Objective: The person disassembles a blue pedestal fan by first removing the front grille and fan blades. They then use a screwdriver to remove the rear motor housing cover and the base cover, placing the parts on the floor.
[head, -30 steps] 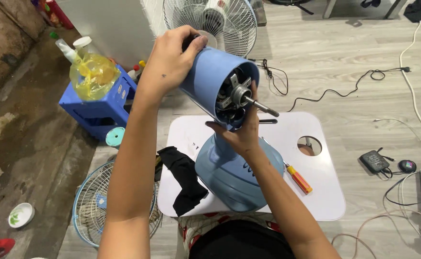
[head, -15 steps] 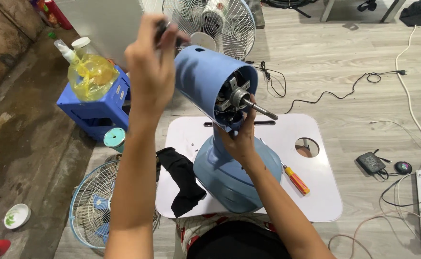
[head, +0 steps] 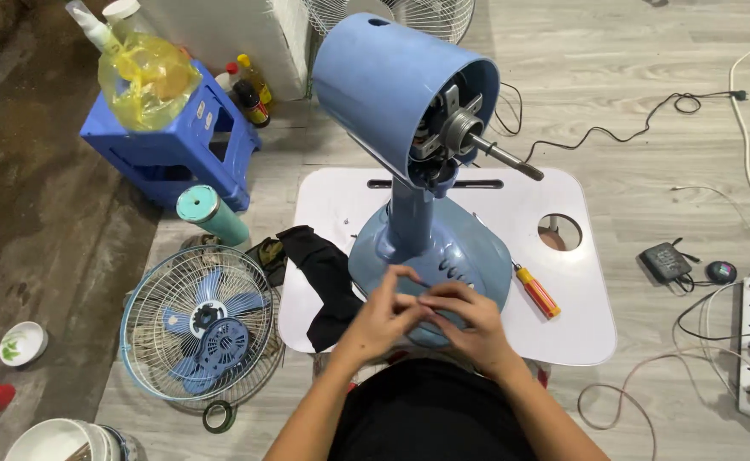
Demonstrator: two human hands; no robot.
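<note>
Where they gripped the motor housing (head: 392, 81), both hands (head: 426, 312) now meet low.

Thin item between fingers (head: 409, 300) too small to tell

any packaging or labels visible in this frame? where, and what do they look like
Yellow plastic bag: on the blue stool, crumpled, translucent, holding bottles.
Two small bottles: on the floor right of the stool, upright, one yellow, one dark with a red label.
Teal canister: beside the stool, cylindrical, tilted.
No screens or signs.
</note>
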